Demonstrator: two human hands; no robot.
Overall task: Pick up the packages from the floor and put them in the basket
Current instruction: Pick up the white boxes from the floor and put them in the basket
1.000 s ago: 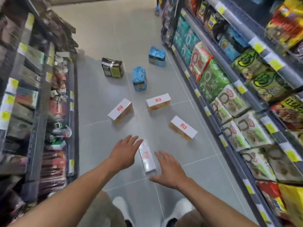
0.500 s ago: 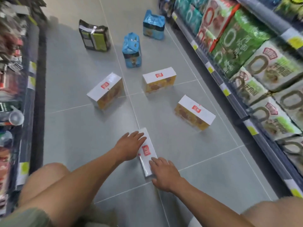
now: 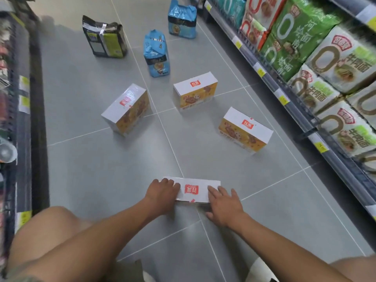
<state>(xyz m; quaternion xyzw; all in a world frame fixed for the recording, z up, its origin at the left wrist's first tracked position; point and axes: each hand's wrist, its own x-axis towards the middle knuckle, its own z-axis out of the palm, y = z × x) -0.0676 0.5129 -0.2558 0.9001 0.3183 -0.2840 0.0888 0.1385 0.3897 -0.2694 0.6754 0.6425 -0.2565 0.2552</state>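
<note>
Your left hand (image 3: 162, 193) curls its fingers (image 3: 169, 183) over one end of the flat white box (image 3: 195, 190) on the floor (image 3: 101, 169). Your right hand (image 3: 223, 204) only lays straight, spread fingers on the other end. The box sits right between your two hands. It may slip and drop when you lift, because the right fingers are not wrapped around it. The basket is out of sight, so you must turn to find it.
</note>
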